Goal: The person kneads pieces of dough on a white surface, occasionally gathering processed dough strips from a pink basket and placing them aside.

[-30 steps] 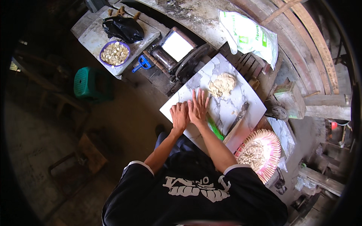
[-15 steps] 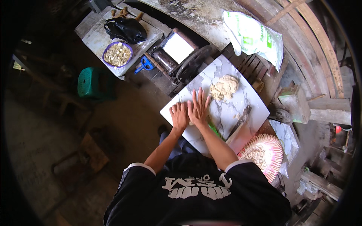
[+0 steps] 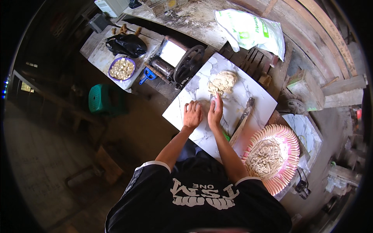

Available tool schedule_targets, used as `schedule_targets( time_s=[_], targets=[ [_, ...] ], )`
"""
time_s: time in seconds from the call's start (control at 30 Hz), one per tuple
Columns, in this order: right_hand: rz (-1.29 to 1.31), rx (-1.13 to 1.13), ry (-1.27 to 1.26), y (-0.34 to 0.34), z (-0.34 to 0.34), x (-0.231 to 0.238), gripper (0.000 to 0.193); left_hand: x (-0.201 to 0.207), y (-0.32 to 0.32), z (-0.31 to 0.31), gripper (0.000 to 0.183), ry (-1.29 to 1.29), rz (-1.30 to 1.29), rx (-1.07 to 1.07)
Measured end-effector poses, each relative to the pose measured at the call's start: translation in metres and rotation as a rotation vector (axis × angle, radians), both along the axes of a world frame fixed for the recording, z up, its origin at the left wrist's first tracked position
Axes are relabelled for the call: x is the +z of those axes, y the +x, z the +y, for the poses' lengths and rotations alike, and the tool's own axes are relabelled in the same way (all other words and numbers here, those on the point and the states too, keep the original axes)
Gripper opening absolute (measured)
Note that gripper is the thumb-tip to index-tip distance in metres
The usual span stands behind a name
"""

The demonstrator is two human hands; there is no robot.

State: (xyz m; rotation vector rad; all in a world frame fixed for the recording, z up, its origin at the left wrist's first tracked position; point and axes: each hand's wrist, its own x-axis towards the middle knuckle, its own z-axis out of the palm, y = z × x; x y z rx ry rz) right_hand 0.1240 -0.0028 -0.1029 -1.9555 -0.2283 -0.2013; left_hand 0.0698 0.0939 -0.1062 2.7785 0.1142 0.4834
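Note:
Palm down on the white marbled board (image 3: 182, 99), my left hand (image 3: 193, 115) has its fingers loosely bent and slightly apart. Whether anything lies under that palm is hidden. My right hand (image 3: 215, 113) is turned on its side, thumb toward the left hand, with fingers stretched toward a lump of pale dough (image 3: 224, 81). Its fingertips come close to the dough's near edge; I cannot tell if they touch. A long knife-like tool with a dark, worn end (image 3: 245, 112) lies right of that hand. Something green (image 3: 225, 135) shows beside my right wrist.
At lower right stands a pink-rimmed basket (image 3: 289, 159) holding many pale dough strips (image 3: 266, 157). Beyond the board's left side is a hand-cranked roller machine (image 3: 171, 58). A purple bowl of pale pieces (image 3: 122, 69), black bag (image 3: 126, 44), green stool (image 3: 101, 99) and white sack (image 3: 252, 31) surround it.
My hands have drawn apart from lying side by side with flat fingers. The right has rolled onto its side and reaches closer to the dough; the left's fingers are more bent. The view has shifted.

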Motion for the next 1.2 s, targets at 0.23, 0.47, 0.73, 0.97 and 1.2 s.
schedule_targets(
  time_s=[0.23, 0.47, 0.73, 0.97, 1.2],
  targets=[
    [-0.036, 0.003, -0.026, -0.041, 0.003, 0.001, 0.035, -0.001, -0.021, -0.007, 0.033, 0.149, 0.078, 0.015],
    [-0.002, 0.054, -0.042, -0.030, -0.002, 0.001, 0.032, 0.005, 0.009, 0.001, 0.032, -0.363, 0.053, 0.127],
    [-0.033, 0.074, -0.321, 0.014, -0.005, 0.001, 0.039, 0.000, -0.005, 0.058, 0.022, -0.596, -0.283, 0.314],
    [-0.186, 0.220, -0.744, 0.020, 0.022, -0.008, 0.051, 0.010, -0.011, 0.057, 0.015, -0.654, -0.187, 0.269],
    [-0.241, 0.277, -1.004, 0.006, 0.000, 0.003, 0.059, 0.020, -0.027, 0.052, 0.015, -0.571, -0.122, 0.213]
  ],
)
